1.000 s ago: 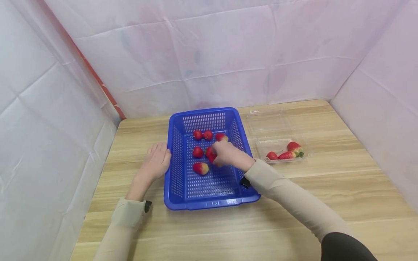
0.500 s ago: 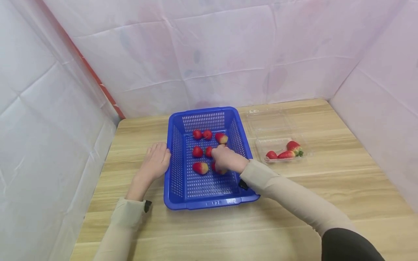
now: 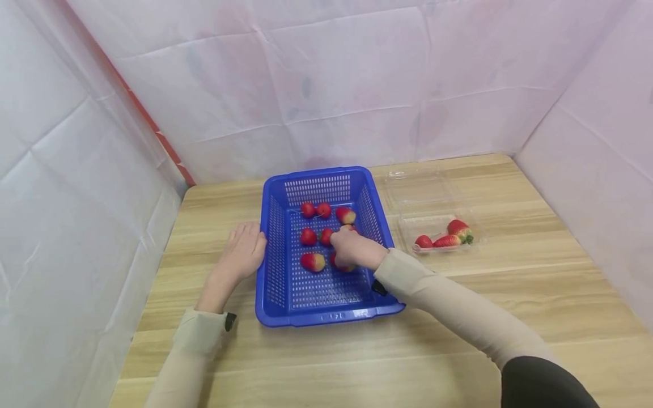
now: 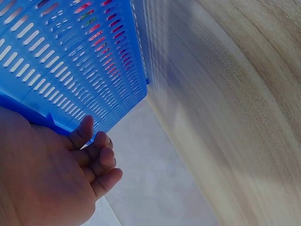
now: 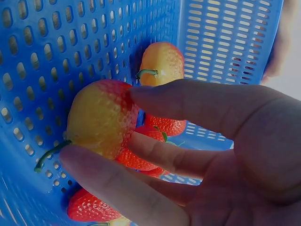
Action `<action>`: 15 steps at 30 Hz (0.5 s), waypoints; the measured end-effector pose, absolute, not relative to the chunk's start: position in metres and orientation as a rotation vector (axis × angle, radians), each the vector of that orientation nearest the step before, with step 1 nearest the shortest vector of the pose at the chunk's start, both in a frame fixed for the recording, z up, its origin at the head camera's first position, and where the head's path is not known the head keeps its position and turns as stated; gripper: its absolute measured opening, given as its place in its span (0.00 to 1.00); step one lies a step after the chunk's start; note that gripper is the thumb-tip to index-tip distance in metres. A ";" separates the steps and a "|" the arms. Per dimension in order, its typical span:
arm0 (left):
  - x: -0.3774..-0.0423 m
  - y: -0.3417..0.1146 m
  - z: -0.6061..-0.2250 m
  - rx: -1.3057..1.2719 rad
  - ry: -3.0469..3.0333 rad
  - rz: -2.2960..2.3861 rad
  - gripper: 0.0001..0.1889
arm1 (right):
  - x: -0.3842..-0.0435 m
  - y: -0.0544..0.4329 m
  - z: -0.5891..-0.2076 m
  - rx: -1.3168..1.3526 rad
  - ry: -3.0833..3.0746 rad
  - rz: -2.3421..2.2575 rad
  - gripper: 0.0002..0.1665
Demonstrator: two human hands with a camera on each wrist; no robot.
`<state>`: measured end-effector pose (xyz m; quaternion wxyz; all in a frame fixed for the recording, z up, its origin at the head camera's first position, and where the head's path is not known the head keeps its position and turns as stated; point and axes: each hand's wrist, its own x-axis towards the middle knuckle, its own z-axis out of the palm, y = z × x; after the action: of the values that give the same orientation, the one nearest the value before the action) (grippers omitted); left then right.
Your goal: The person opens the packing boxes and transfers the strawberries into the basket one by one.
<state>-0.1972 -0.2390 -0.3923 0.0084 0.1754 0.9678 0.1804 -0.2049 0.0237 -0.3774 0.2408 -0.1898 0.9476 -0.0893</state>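
A blue plastic basket (image 3: pixel 330 318) with slotted walls stands on the table. In it lie several red fruits, among them a strawberry (image 3: pixel 313 262) with a yellow top and two cherries (image 3: pixel 308 209) at the far end. My right hand (image 3: pixel 357 249) is inside the basket, low at its right side. Thumb and fingers pinch a red-and-yellow strawberry (image 5: pixel 99 117) with a short green stem, close over the perforated floor. My left hand (image 3: pixel 242 252) grips the basket's left rim, its fingers (image 4: pixel 106 162) bent beside the outer wall. The left thumb is hidden in the left wrist view.
To the right of the basket, a clear plastic clamshell box (image 3: pixel 418 207) lies with its lid folded back. It holds a strawberry (image 3: pixel 460 229) and other red fruit. Pale hanging sheets (image 3: pixel 326 85) enclose the wooden table (image 3: pixel 510 294) at the back and sides.
My right hand has moved slightly toward the right side of the basket, bringing the strawberry away from the middle fruits. In the last half second it barely moves. My left hand stays put.
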 end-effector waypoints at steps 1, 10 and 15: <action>-0.197 -0.239 -0.393 0.553 3.028 0.561 0.14 | -0.205 0.024 -0.377 -0.527 2.600 -0.242 0.16; -0.196 -0.238 -0.392 0.559 3.027 0.561 0.14 | -0.201 0.024 -0.370 -0.466 2.584 -0.307 0.12; -0.196 -0.238 -0.391 0.550 3.018 0.557 0.13 | -0.198 0.026 -0.365 -0.419 2.568 -0.372 0.12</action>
<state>-0.1958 -0.2378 -0.3911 0.0118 0.1764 0.9679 0.1786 -0.1985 0.0259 -0.3652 0.2537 -0.1542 0.9451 -0.1368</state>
